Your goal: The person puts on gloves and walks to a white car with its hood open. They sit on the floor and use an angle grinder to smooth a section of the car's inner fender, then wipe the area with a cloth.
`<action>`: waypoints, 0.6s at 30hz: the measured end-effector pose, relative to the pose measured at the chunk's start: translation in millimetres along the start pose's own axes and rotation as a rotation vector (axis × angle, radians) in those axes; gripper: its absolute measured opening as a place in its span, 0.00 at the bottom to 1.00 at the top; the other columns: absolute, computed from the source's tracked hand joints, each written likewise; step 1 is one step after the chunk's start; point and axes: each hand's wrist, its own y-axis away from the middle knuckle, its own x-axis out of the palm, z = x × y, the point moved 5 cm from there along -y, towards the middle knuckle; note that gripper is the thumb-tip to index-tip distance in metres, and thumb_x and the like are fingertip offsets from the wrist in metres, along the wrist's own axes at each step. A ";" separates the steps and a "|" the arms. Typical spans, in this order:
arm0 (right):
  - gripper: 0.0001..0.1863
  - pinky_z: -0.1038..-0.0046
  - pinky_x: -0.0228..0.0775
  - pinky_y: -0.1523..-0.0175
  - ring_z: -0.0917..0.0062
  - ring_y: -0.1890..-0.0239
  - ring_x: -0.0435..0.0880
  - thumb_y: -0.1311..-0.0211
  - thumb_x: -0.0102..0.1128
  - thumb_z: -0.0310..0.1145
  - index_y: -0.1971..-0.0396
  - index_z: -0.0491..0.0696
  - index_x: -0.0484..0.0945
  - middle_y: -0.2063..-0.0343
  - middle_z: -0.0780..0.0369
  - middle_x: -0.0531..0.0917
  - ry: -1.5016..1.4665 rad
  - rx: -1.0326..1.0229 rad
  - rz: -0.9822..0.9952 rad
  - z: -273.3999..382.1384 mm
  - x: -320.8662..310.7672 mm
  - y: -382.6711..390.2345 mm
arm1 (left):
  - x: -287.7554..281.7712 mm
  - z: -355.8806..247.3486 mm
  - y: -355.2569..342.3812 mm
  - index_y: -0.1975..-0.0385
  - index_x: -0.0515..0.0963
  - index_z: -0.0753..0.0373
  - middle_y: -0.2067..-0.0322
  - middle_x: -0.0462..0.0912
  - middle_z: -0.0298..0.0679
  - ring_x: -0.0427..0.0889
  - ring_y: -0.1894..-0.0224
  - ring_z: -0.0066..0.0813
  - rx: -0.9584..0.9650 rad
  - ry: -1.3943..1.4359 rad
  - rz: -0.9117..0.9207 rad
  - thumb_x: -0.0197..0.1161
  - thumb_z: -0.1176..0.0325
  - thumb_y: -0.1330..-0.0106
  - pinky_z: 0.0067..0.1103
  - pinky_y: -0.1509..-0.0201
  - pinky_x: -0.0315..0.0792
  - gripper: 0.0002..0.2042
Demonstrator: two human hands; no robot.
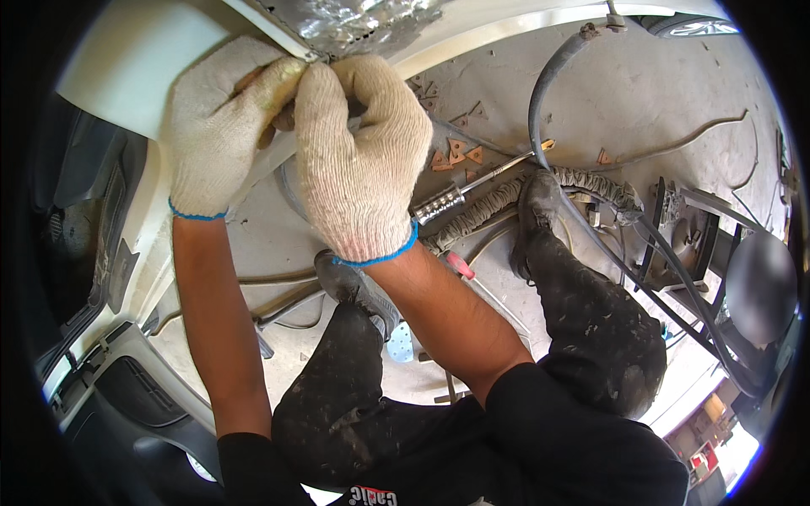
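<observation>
Both my hands wear cream knitted gloves with blue cuffs and meet at the lower edge of a white car body panel (pixel 118 63). My left hand (pixel 218 126) is closed, its thumb and fingers pinched at the panel seam. Beside it my right hand (pixel 363 164) is closed too, its thumb and curled fingers pressed to the same spot. Whatever lies between the fingertips is hidden by the gloves. Just above them is a bare, scuffed metal patch (pixel 363 21) on the panel.
On the concrete floor lie a slide hammer (pixel 440 205), several triangular copper-coloured plates (pixel 456 150), a red-handled tool (pixel 460 265) and a sleeved cable bundle (pixel 489 207). A thick grey hose (pixel 537 101) crosses beyond my feet. A dark metal frame (pixel 696 228) stands at the right.
</observation>
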 end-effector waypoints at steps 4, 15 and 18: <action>0.10 0.65 0.66 0.71 0.63 0.79 0.75 0.40 0.58 0.27 0.80 0.40 0.74 0.83 0.54 0.74 0.004 0.064 0.021 1.3 2.8 4.3 | -1.6 -5.0 0.1 0.63 0.82 0.65 0.77 0.79 0.30 0.71 0.80 0.11 0.009 -0.036 -0.027 0.63 0.72 0.34 0.11 0.80 0.60 0.05; 0.12 0.69 0.65 0.73 0.75 0.82 0.71 0.39 0.58 0.28 0.80 0.39 0.73 0.84 0.57 0.73 -0.207 0.224 0.027 -2.2 0.5 3.2 | 0.7 -8.8 5.6 0.62 0.82 0.65 0.78 0.78 0.29 0.70 0.81 0.10 -0.008 -0.049 -0.026 0.62 0.72 0.33 0.11 0.82 0.57 0.05; 0.12 0.72 0.65 0.74 0.80 0.82 0.70 0.38 0.58 0.28 0.80 0.39 0.73 0.85 0.58 0.74 -0.136 0.234 0.051 2.0 -0.1 3.1 | 0.9 -20.7 16.1 0.61 0.82 0.66 0.76 0.79 0.30 0.70 0.79 0.10 -0.002 -0.138 -0.128 0.62 0.73 0.34 0.10 0.81 0.57 0.06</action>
